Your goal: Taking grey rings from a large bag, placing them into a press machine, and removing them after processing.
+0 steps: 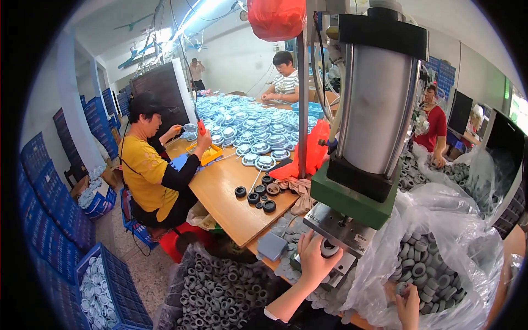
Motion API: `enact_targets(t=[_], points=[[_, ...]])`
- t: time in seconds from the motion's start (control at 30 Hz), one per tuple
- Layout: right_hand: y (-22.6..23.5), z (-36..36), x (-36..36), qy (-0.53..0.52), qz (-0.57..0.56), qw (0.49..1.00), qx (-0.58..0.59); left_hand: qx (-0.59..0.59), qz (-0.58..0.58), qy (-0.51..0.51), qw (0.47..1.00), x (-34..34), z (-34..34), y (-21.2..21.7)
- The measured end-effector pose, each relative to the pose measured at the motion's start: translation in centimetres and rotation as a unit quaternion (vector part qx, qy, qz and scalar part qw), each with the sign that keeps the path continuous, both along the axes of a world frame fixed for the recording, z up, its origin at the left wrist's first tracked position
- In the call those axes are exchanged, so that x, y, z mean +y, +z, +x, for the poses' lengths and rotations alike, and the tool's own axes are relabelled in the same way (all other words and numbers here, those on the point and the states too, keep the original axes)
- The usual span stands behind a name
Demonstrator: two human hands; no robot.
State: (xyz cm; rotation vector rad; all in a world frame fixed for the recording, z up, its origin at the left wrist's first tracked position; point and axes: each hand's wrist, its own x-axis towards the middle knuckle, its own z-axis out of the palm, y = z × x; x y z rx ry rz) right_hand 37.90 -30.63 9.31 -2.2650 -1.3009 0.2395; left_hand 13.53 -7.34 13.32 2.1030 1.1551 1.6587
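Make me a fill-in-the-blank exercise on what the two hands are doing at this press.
1. The left hand rests at the base of the ____ press.
2. The right hand reaches into a clear plastic ____ of grey rings.
3. The crates on the floor at the left are ____.

Missing words: green; bag; blue

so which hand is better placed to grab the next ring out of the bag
Probably the right. The right hand is already down among the grey rings in the clear plastic bag, fingers touching one. The left hand is busy at the press, holding a ring on its plate.
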Motion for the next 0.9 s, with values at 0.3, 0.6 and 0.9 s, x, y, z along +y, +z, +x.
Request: enact_targets(t=[0.3,0.6,0.9], points=[[6.6,-10.4,9.0,0.166,0.299,0.928,0.145,0.027,0.014,0.207,0.978,-2.1,-12.5,-10.3],[7.0,-15.3,17.4,0.129,0.237,0.955,0.124,0.133,-0.268,0.349,0.888,-2.0,-23.4,-17.1],[8.2,-15.3,17.1,0.115,0.186,0.955,0.203,0.160,-0.041,0.078,0.983,5.4,-10.2,-10.5]])
